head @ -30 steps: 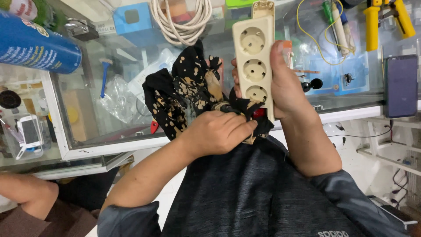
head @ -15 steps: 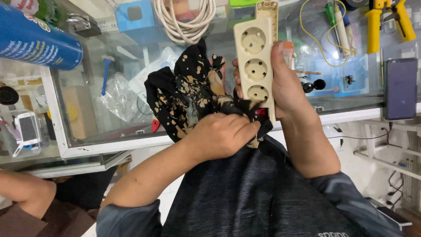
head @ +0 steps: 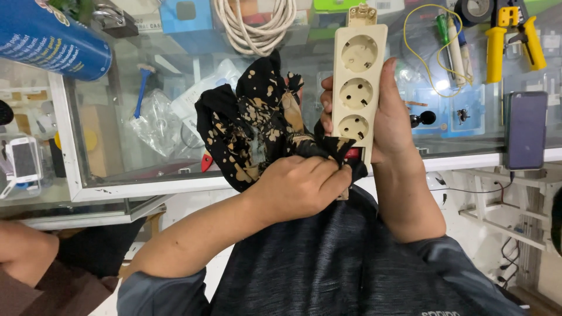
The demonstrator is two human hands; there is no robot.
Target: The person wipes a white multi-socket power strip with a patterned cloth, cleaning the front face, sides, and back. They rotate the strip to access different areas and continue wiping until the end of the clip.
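Change: over the last second the black cloth with tan blotches [head: 257, 131] has slid a little along the lower end of the cream three-socket power strip [head: 358, 93]; the strip itself has barely shifted. Reads as a wiping pass in progress, worked at the switch end.
Strip position: held upright in front of the chest, above the edge of the glass display counter [head: 140, 188], sockets facing the camera. Red switch near its bottom end is half covered by cloth.
Right hand [head: 393, 120]: wrapped round the strip's right edge, thumb on the front face, fingers closed behind it in a firm grip. Forearm rises steeply from the lower right.
Left hand [head: 301, 184]: curled into a fist, fingers clenched on a bunched corner of the cloth, pressed against the strip's lower end. Forearm comes in from the lower left, wrist slightly bent.
Cloth: most of it stands loose above the left hand, left of the strip.
Nearby: blue spray can [head: 50, 38] top left; coiled white cable [head: 257, 26]; yellow-handled pliers [head: 515, 38]; dark smartphone [head: 525, 130] on the counter at right.
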